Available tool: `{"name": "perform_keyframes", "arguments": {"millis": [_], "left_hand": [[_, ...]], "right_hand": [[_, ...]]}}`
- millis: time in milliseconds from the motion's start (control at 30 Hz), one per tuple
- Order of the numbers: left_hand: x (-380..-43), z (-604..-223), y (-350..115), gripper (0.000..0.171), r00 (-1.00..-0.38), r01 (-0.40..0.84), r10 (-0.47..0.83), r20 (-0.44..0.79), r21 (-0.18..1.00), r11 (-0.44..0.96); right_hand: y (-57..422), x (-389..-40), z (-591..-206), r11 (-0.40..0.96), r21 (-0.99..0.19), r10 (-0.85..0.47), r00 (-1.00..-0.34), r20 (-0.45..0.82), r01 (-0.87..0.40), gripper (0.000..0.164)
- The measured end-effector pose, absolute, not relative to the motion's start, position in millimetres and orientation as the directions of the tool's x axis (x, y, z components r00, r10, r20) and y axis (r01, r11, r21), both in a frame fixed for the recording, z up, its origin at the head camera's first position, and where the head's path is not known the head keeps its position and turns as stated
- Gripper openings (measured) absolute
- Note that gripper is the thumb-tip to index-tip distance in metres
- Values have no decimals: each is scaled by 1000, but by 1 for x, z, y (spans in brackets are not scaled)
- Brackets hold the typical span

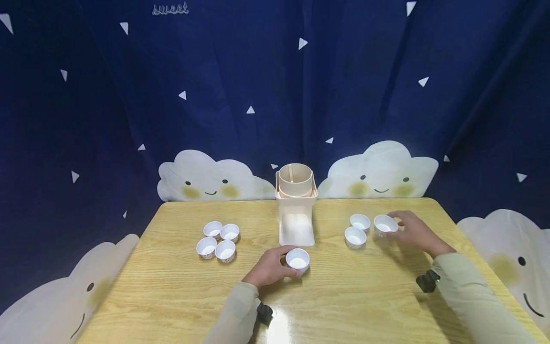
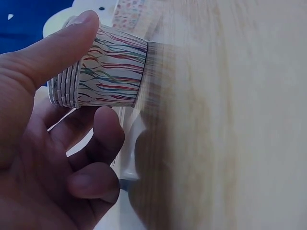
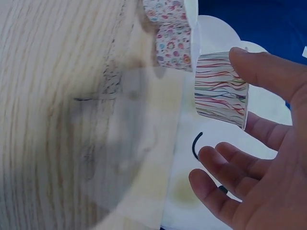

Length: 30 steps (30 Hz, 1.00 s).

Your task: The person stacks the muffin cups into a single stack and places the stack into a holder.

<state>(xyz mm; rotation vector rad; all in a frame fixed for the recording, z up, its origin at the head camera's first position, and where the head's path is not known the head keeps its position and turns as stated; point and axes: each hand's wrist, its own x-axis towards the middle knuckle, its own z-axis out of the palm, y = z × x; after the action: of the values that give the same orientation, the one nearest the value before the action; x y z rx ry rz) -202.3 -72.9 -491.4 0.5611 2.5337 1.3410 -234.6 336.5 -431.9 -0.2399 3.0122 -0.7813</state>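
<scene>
My left hand (image 1: 269,267) grips a stack of white paper cups (image 2: 112,67) at the front middle, thumb on one side and fingers on the other. Colourful wavy stripes cover the stack's outer wall, and several nested rims show in the left wrist view. Over on the right, my right hand (image 1: 414,232) pinches one white paper cup (image 3: 220,88) with similar stripes by its rim. Just left of that cup stand two flower-patterned paper cups (image 1: 355,237), mouths up. Whether the striped cup touches the table cannot be told.
A cream plastic stand with a round holder (image 1: 295,179) on top and a tray below is at the back middle of the wooden table (image 1: 172,296). Several white paper cups (image 1: 225,251) cluster on the left. A dark blue curtain (image 1: 258,71) hangs behind.
</scene>
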Motion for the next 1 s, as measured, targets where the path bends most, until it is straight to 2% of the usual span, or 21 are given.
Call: {"name": "perform_keyframes", "arguments": {"millis": [133,567,1000], "left_hand": [[-202,-491,-73,63,-904,222,427,-23,828,514],[-204,-490,-73,62,-904,221,426,-23,829,513],[-203,-491,-72,62,-904,226,427,-22,823,521]], "right_hand": [[331,-232,-425,872,-475,-138,-990,-8,-118,71],[311,-224,-403,858,-482,-189,-982,25,-178,71],[299,-214,-395,823,-485,-267,-955,132,-297,62]]}}
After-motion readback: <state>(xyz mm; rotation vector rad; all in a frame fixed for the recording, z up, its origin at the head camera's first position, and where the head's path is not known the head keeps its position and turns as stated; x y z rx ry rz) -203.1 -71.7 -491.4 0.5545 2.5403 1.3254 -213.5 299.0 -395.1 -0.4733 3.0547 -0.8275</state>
